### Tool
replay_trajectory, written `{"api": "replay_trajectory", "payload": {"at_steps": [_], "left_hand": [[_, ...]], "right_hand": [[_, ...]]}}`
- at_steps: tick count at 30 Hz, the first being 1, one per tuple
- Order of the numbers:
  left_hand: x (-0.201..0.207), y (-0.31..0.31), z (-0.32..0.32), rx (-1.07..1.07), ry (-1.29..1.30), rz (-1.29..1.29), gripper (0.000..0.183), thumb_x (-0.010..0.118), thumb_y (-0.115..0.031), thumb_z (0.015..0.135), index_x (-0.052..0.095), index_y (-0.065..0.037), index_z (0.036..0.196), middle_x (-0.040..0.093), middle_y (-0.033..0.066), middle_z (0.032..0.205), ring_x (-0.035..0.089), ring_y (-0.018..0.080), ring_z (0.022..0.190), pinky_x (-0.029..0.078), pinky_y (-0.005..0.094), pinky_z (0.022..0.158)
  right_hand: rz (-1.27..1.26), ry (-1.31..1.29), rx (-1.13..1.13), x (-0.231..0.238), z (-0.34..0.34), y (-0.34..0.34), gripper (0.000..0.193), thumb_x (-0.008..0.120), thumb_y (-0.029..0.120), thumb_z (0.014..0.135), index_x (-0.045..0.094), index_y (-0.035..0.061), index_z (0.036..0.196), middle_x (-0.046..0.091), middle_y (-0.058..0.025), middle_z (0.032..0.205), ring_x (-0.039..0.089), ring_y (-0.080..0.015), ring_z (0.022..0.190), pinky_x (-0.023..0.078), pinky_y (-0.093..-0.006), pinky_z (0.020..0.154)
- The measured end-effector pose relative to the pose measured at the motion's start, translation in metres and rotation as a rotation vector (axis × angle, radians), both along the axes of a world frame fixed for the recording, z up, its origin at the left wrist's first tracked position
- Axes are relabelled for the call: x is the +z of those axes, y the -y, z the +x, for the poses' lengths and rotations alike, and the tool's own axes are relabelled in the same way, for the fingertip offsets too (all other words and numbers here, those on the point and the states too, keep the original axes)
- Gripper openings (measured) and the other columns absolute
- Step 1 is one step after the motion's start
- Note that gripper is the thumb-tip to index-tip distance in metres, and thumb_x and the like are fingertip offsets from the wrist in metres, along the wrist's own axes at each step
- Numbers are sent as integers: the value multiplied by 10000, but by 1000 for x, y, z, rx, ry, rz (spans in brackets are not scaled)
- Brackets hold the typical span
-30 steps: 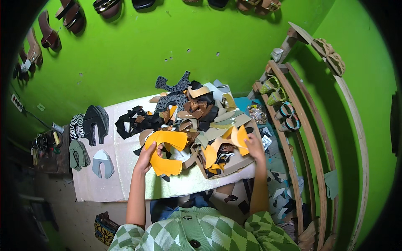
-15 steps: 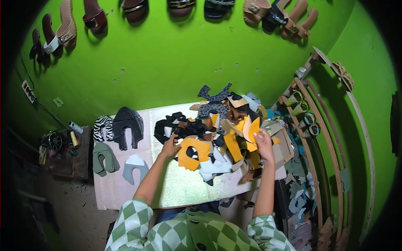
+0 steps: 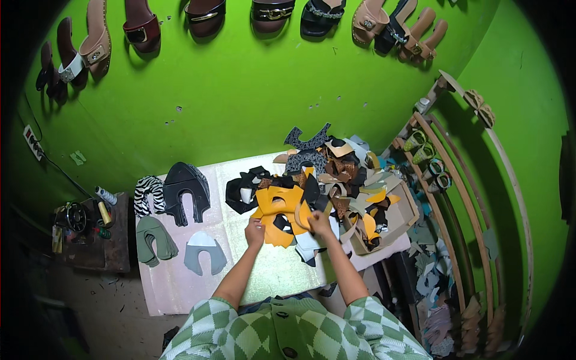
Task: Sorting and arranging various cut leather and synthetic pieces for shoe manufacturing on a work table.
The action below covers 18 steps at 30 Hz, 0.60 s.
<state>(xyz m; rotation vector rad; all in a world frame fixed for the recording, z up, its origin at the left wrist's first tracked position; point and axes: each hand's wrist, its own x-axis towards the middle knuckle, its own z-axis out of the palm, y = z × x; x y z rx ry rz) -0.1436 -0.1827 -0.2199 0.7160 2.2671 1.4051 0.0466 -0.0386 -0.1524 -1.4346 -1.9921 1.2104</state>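
At the near middle of the table, my left hand (image 3: 255, 233) pinches the left edge of a yellow leather-like cut piece (image 3: 278, 236). My right hand (image 3: 320, 223) is closed on a curved yellow scrap (image 3: 304, 215) with a tan edge, just right of that piece. Another yellow piece (image 3: 279, 199) with a cut-out lies behind them. Around the hands spread black scraps (image 3: 240, 193), white scraps (image 3: 308, 242) and a grey-black speckled cut piece (image 3: 308, 138). My fingertips are partly hidden.
On the table's left are stacked black cut pieces (image 3: 186, 186), zebra-striped pieces (image 3: 149, 195), green pieces (image 3: 154, 241) and a grey-white piece (image 3: 204, 252). An open cardboard box (image 3: 408, 223) with scraps stands right. Beyond it leans a wooden rack (image 3: 459, 225) with sandals.
My right hand has moved left and nearer from the scraps by the box, bringing yellow pieces to the middle. My left hand has shifted slightly nearer. The box's inside now shows.
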Motion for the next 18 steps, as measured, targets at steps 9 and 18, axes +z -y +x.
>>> {"api": "replay_trajectory", "payload": {"at_steps": [9,18], "left_hand": [[30,0,-20,-24,23,114,101,649,-57,773,602,-8,847,650,77,746,626,152,675,494,266,640],[42,23,-26,-136,294,236,69,519,-118,887,504,-58,918,484,-27,681,549,72,641,404,212,512]], "right_hand": [[-301,-496,-116,-7,13,23,160,709,105,769,629,-14,839,653,-75,781,610,-99,702,480,-235,627],[145,161,-114,-9,6,28,113,626,170,792,625,61,822,650,-120,732,635,-282,717,478,-386,665]]}}
